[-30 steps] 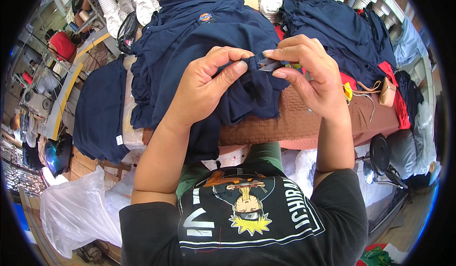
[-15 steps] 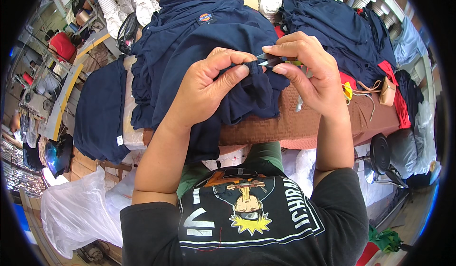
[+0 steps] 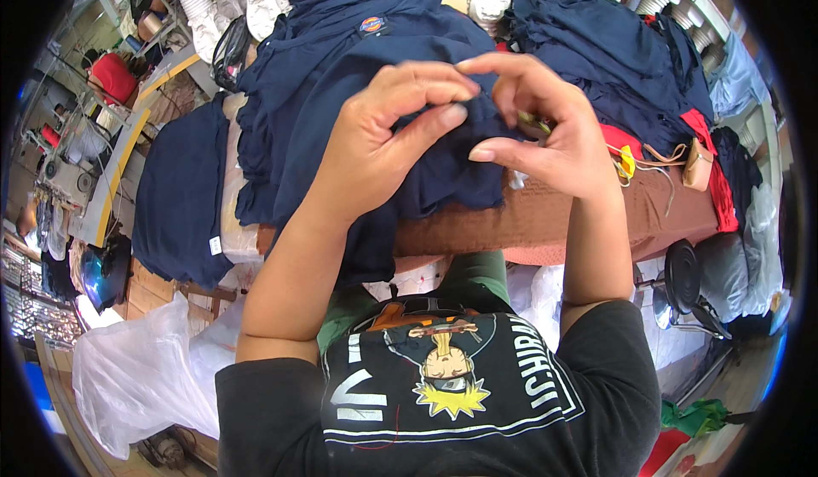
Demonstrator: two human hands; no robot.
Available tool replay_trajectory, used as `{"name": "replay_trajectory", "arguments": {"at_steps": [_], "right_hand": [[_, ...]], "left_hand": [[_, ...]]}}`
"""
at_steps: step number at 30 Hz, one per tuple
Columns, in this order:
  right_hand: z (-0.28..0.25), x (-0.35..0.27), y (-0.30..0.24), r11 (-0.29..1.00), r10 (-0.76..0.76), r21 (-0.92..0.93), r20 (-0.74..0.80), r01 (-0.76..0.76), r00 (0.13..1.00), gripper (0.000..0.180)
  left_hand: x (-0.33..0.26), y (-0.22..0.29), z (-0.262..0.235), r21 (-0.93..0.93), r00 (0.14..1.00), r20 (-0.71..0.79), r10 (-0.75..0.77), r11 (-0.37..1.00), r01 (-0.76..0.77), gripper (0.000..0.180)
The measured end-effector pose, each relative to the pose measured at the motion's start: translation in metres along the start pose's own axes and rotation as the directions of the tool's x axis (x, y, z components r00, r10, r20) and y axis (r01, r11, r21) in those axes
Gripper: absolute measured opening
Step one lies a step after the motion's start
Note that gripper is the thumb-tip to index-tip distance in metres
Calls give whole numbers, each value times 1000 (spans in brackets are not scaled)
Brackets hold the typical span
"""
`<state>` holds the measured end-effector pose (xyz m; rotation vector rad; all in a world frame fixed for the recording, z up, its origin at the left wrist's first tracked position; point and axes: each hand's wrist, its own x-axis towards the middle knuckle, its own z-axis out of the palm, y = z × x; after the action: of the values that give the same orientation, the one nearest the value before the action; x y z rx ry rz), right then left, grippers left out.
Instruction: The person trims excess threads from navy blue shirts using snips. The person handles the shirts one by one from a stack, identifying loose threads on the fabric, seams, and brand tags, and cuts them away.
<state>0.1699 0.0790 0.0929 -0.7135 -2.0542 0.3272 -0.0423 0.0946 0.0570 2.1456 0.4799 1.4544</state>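
My left hand [image 3: 379, 140] is closed in a pinch above a navy garment [image 3: 341, 149], thumb against fingers. Whatever it pinches is too small or blurred to make out. Facing it, my right hand [image 3: 545, 123] has thumb and forefinger spread apart, with the forefinger near the left fingertips. Thread snips [image 3: 535, 123] are tucked in the right palm, mostly hidden by the fingers, with a yellow-green part showing. The garment's bunched edge hangs below both hands over the brown-covered table [image 3: 579, 221].
Another navy pile [image 3: 596, 51] lies at the right, and a folded navy stack [image 3: 181, 192] at the left. Red cloth, cords and a tan tag [image 3: 696, 166] sit on the table's right side. White ribbed posts [image 3: 256, 0] line the far edge.
The right thumb and forefinger have spread, and the snips have gone from the fingertips into the palm. The bunched navy cloth has dropped away from the left fingertips.
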Motion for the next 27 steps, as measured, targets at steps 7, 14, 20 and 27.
{"name": "replay_trajectory", "arguments": {"at_steps": [7,14,20,27], "right_hand": [[-22,6,68,922,204,386,-476,-5,855,19],[-68,76,61,791,74,596,-317,138,946,20],[-125,124,182,965,240,169,-258,-201,936,35],[-92,35,138,890,379,-202,-170,-409,910,35]], "left_hand": [[-42,6,-26,579,998,-53,-37,813,61,78],[-62,-32,-105,714,936,-329,-121,618,331,32],[14,-42,-128,510,763,-640,94,794,331,20],[-39,-56,-62,685,967,-247,54,716,135,16]]}}
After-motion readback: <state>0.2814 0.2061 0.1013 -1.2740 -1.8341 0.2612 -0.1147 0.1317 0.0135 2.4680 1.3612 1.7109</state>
